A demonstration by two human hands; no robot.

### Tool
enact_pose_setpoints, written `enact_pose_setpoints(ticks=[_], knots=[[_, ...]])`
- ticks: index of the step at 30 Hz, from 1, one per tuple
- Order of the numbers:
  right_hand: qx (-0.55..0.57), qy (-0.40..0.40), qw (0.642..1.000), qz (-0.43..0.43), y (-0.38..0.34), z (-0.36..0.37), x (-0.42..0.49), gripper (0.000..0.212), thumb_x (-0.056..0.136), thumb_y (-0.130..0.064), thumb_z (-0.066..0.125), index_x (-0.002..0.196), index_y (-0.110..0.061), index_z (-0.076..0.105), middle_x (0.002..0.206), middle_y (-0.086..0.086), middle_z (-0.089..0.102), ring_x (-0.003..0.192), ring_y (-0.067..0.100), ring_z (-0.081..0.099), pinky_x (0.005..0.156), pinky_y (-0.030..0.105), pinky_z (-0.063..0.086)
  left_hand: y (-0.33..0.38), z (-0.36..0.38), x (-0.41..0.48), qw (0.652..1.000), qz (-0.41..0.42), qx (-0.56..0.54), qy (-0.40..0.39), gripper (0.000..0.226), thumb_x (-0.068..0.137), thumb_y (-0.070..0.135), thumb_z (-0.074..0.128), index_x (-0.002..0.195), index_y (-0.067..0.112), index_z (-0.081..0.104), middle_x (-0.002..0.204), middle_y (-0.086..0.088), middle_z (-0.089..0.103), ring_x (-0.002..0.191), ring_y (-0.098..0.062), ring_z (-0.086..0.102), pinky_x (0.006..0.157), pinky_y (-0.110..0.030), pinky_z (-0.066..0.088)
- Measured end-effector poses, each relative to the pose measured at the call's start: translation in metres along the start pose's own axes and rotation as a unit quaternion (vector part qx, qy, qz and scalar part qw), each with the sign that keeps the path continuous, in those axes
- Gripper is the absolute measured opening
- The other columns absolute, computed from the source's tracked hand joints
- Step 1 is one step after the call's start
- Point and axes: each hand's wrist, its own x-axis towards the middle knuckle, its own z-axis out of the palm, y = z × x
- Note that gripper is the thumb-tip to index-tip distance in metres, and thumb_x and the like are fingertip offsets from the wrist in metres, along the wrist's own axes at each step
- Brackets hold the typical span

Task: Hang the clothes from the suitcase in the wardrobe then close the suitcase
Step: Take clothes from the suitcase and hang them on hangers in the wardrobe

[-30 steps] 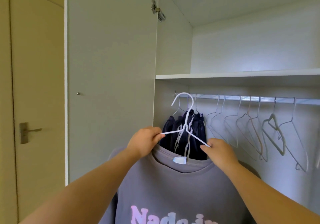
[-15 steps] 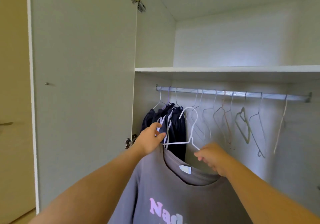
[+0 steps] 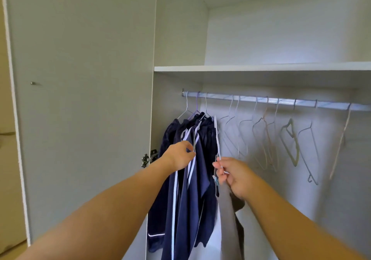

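Right hand (image 3: 230, 176) on hanger (image 3: 217, 139) — sweatshirt (image 3: 227, 229) below

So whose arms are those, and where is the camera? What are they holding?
Those are a person's own arms. The camera sits on their head, looking into a wardrobe with its door open. The left hand seems to pinch the navy clothes hanging from the rail. The right hand holds a white hanger with a grey shirt on it. Its hook does not look to be on the rail yet. Further right hang empty hangers, and a shelf sits above.
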Motion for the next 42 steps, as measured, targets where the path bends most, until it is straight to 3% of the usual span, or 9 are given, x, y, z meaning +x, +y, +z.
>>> enact_pose_setpoints(ticks=[7,14,19,22,25,28,32,38,42], knots=[[0.061,-0.004,0.998,-0.02,-0.017,0.019,0.071,0.021,0.098,0.001,0.035,0.083,-0.007,0.046,0.074,0.012,0.051,0.025,0.005,0.04,0.028,0.011,0.027,-0.011,-0.002,0.079,0.999,0.019,0.026,0.024,0.015,0.095,0.02,0.045,0.106,0.017,0.056,0.088,0.0,0.057,0.07,-0.013,0.051,0.06,-0.019,0.041],[0.056,-0.013,0.997,-0.049,-0.057,0.04,0.182,0.017,0.098,0.001,0.034,0.088,-0.005,0.047,0.054,0.009,0.052,0.024,0.005,0.039,0.027,0.01,0.027,-0.017,0.006,0.203,0.996,0.055,0.066,0.031,0.026,0.096,0.021,0.042,0.109,0.011,0.061,0.112,-0.006,0.065,0.097,-0.02,0.056,0.088,-0.027,0.043],[0.042,0.001,0.995,-0.087,-0.102,0.052,0.259,0.015,0.098,-0.001,0.035,0.1,-0.004,0.049,0.031,-0.001,0.048,0.023,0.003,0.037,0.026,0.01,0.026,-0.014,0.008,0.29,0.992,0.089,0.075,0.046,0.024,0.094,0.021,0.043,0.104,0.013,0.064,0.114,-0.009,0.062,0.1,-0.024,0.058,0.091,-0.031,0.046],[0.04,0.024,0.993,-0.109,-0.121,0.06,0.295,0.018,0.098,-0.002,0.036,0.086,-0.004,0.049,0.043,0.003,0.052,0.023,0.004,0.036,0.026,0.01,0.026,-0.019,0.011,0.339,0.993,0.092,0.07,0.027,0.021,0.091,0.017,0.047,0.101,0.013,0.066,0.118,-0.012,0.058,0.101,-0.028,0.059,0.096,-0.032,0.045],[0.047,0.044,0.99,-0.125,-0.131,0.064,0.323,0.018,0.098,-0.003,0.037,0.086,-0.005,0.049,0.066,0.007,0.051,0.024,0.003,0.037,0.027,0.01,0.026,-0.024,0.021,0.369,0.993,0.099,0.062,-0.003,0.023,0.09,0.013,0.051,0.11,0.012,0.062,0.121,-0.01,0.054,0.103,-0.022,0.056,0.089,-0.019,0.039],[0.039,0.07,0.99,-0.12,-0.132,0.063,0.35,0.023,0.099,-0.003,0.034,0.082,-0.008,0.048,0.066,0.007,0.048,0.023,0.003,0.035,0.027,0.01,0.023,-0.029,0.039,0.387,0.993,0.103,0.037,-0.046,0.027,0.093,0.009,0.048,0.117,0.009,0.058,0.115,-0.008,0.058,0.097,-0.019,0.053,0.069,-0.01,0.031],[0.024,0.087,0.991,-0.099,-0.121,0.059,0.373,0.023,0.098,-0.001,0.031,0.084,-0.01,0.048,0.065,0.007,0.047,0.034,0.008,0.035,0.027,0.008,0.019,-0.035,0.057,0.398,0.995,0.091,-0.01,-0.033,0.031,0.088,0.004,0.043,0.11,0.014,0.062,0.109,-0.006,0.065,0.097,-0.02,0.06,0.077,-0.015,0.039],[0.036,0.136,0.983,-0.119,-0.1,0.053,0.397,0.031,0.097,0.002,0.028,0.118,-0.005,0.048,0.065,0.007,0.045,0.021,0.002,0.029,0.027,0.008,0.017,-0.044,0.062,0.4,0.995,0.07,-0.064,0.025,0.033,0.087,0.0,0.036,0.097,0.019,0.061,0.066,0.003,0.049,0.054,-0.011,0.042,0.052,-0.022,0.034],[0.021,0.174,0.973,-0.153,-0.092,0.052,0.397,0.04,0.096,0.001,0.032,0.132,-0.009,0.047,0.065,0.005,0.045,0.038,0.009,0.03,0.028,0.01,0.018,-0.046,0.061,0.393,0.994,0.039,-0.082,0.053,0.032,0.087,0.002,0.033,0.084,0.027,0.053,0.068,0.001,0.052,0.056,-0.016,0.044,0.058,-0.024,0.036]])
